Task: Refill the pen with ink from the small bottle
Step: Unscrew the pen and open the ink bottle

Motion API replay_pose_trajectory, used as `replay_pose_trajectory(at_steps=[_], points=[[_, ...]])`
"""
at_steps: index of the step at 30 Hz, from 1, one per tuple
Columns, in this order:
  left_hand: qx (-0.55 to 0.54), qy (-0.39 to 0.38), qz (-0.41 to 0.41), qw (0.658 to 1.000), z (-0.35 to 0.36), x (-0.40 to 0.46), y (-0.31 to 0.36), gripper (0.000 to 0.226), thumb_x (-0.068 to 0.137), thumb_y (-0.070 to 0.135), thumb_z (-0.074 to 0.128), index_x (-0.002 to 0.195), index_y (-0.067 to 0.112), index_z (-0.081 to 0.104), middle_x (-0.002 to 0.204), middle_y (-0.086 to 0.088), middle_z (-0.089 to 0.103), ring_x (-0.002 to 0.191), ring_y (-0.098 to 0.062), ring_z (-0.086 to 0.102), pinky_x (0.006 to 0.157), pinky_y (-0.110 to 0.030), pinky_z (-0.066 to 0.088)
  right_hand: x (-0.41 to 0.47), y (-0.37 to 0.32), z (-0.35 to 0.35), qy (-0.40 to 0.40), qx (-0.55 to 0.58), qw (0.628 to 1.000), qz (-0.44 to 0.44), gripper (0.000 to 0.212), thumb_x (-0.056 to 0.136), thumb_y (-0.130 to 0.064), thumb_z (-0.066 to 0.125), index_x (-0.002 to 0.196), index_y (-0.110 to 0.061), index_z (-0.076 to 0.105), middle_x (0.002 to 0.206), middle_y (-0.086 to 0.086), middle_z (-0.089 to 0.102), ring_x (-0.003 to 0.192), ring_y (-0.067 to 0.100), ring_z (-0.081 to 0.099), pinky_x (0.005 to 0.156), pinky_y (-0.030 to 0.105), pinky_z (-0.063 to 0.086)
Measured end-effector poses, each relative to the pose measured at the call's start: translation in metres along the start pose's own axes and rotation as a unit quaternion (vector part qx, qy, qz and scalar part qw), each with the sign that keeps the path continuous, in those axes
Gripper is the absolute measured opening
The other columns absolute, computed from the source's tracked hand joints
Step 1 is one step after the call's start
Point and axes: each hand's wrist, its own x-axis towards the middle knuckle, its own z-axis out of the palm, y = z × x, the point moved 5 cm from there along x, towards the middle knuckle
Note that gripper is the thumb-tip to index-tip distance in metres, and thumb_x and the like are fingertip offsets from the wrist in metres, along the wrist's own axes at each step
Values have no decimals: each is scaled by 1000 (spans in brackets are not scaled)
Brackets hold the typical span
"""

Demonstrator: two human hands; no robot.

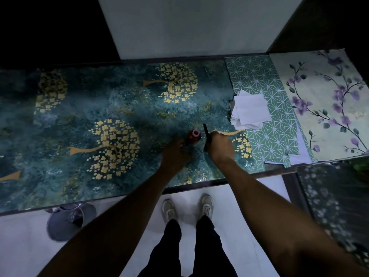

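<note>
Right hand clamps a slim black pen, its long axis pointing away and slightly left; left hand grips the round reddish bottle on the glossy patterned surface.

Both bare arms reach toward twelve o'clock; the left hand lies knuckles-up, fingers curled, the right hand fisted at its three o'clock.

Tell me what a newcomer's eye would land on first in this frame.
Probably the two hands meeting mid-table: the left hand steadies a small red ink bottle, while the right hand grips a dark pen beside it. White paper squares lie to the right.
</note>
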Motion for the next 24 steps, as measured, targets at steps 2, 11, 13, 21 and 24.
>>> replay_pose_trajectory(at_steps=[2, 11, 13, 21, 24], points=[[-16, 1, -5, 1000, 3, -3, 3, 43, 75, 16, 77, 116, 11, 64, 103, -5, 71, 91, -22, 68, 85, -39, 55, -1, 3, 0, -24, 62, 997, 36, 17, 80, -18, 75, 96, -11, 72, 90, 17, 74, 89, 36, 71, 66, 33, 49], [-62, -7, 0, 998, 19, -11, 19, 25, 79, 18, 78, 100, 7, 69, 96, -11, 73, 89, -22, 67, 79, -29, 50, -23, 26, -13, -94, 326, 935, 99, 15, 81, -9, 75, 72, -21, 71, 71, 6, 70, 62, 21, 64, 59, 26, 49], [-79, 4, -1, 997, 21, -10, 27, 20, 77, 19, 77, 92, 9, 71, 91, -9, 75, 86, -21, 69, 75, -28, 50, -27, 31, -19, -102, 404, 902, 115, 21, 86, -1, 67, 74, -17, 72, 65, 6, 66, 59, 23, 63, 54, 24, 49], [-12, 111, 192, 975, -1, -7, 95, 17, 78, 13, 67, 93, 20, 67, 88, 2, 70, 81, -12, 63, 73, -30, 53, -32, 33, -59, -99, 470, 877, 22, 14, 95, -4, 65, 97, -12, 77, 73, 5, 65, 64, 17, 50, 61, 26, 41], [152, 79, 301, 938, -11, -7, 120, 28, 81, 23, 67, 109, 22, 66, 111, 2, 67, 106, -20, 54, 86, -34, 46, -33, 24, -73, -137, 463, 875, -34, 16, 93, -2, 68, 106, -5, 77, 72, -4, 68, 67, 8, 53, 65, 15, 45]])
